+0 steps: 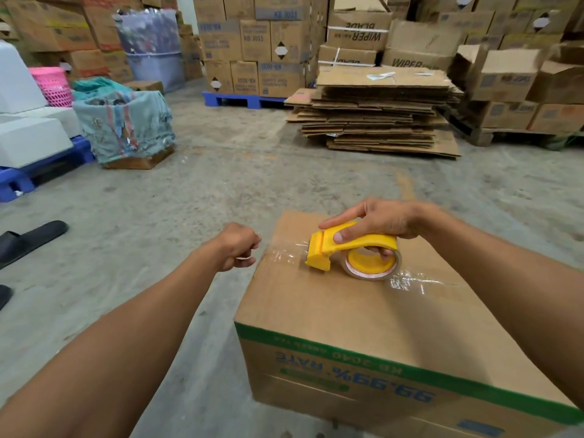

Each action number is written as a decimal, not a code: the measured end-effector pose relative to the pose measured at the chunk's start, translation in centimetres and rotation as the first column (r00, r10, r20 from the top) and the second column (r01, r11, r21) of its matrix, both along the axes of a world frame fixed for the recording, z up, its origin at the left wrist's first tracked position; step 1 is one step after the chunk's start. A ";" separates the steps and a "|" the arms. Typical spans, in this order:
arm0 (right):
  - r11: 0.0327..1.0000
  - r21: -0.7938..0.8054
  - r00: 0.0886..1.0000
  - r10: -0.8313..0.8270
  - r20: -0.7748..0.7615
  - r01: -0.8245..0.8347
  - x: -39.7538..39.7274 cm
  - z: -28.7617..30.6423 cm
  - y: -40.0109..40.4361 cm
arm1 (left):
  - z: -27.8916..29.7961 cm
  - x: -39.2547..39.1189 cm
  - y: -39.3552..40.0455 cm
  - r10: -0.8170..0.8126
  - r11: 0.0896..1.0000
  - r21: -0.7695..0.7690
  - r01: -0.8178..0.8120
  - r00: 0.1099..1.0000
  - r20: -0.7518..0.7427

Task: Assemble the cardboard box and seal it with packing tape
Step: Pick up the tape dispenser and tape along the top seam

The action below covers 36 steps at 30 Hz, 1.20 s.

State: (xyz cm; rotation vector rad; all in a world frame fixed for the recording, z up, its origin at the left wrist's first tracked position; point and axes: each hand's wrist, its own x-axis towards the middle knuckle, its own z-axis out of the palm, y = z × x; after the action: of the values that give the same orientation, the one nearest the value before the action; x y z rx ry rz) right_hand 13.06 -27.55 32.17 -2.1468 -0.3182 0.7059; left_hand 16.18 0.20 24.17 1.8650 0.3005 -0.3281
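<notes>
One cardboard box (363,311) stands closed on the concrete floor (221,184), directly in front of the person. Its green-banded printed side faces the viewer, and the lettering reads upside down. A strip of clear packing tape (410,281) runs across the top panel from left to right, along the seam between the flaps.

One yellow tape dispenser (344,248) rests on the top of the box, on the line of the tape. Its long axis lies left to right, parallel with the strip. The cutter end points left, toward the left edge of the box. The single tape roll (371,267) sits at the right end, touching the cardboard.

The right hand (379,222) grasps the dispenser from above. Its forefinger lies straight along the top of the handle toward the cutter, its thumb presses on the near face, and the other fingers curl under the handle into the roll's core. The dispenser thus lies under and slightly left of the palm.

The left hand (237,248) is just beside the left edge of the box, at the level of the tape line, fingers curled inward. Whether it pinches the tape end cannot be determined.

Beyond the box: one stack of flattened cartons (379,121), one pink basket (52,85), and one black slipper (28,240) fully visible at left.
</notes>
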 end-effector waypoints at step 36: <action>0.997 -0.047 0.998 0.067 -0.021 -0.068 0.1 -0.1 0.7 | -3.7 -1.1 -0.4 0.001 0.896 -0.424 -0.130 0.957 -0.291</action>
State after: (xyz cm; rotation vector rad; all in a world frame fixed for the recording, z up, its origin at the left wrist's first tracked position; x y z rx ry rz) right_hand 13.19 -26.88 32.08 -2.1816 -0.3689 0.7793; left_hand 15.05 -0.21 20.47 1.3553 0.4449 -0.5710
